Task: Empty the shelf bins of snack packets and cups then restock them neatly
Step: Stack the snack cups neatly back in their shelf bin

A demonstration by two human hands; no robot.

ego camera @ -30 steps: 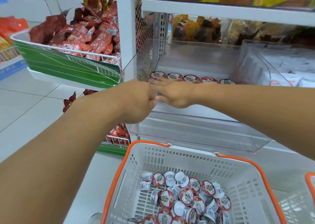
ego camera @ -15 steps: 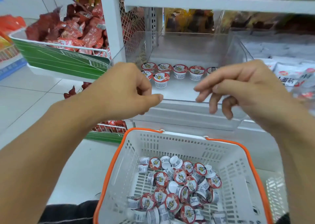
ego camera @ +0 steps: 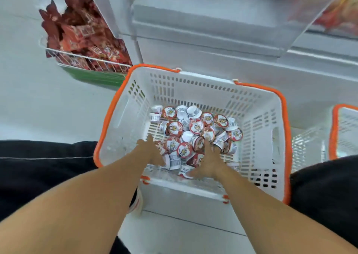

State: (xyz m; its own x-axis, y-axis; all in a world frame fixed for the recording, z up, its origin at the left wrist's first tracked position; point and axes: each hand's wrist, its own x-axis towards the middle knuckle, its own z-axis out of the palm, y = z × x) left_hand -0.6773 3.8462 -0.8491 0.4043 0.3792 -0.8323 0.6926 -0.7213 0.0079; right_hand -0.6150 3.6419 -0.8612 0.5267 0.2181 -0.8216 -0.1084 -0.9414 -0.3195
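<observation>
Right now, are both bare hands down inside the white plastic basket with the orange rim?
Yes: the left hand and right hand both reach into the white plastic basket, among the small red-lidded cups.

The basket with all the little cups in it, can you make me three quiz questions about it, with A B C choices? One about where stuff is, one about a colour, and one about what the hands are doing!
1. Where are the small cups?
A. Piled in the basket
B. Lined up on the floor
C. Stacked on the person's knee

2. What colour is the basket's rim?
A. Blue
B. Orange
C. Black

3. What are the left hand and right hand doing?
A. Resting on the rim
B. Lifting the basket
C. Reaching down into the cups

Answers: 1 A, the cups lie in a loose heap on the basket's bottom. 2 B, an orange band runs along its top edge. 3 C, both hands are low inside the basket among the cups.
</observation>
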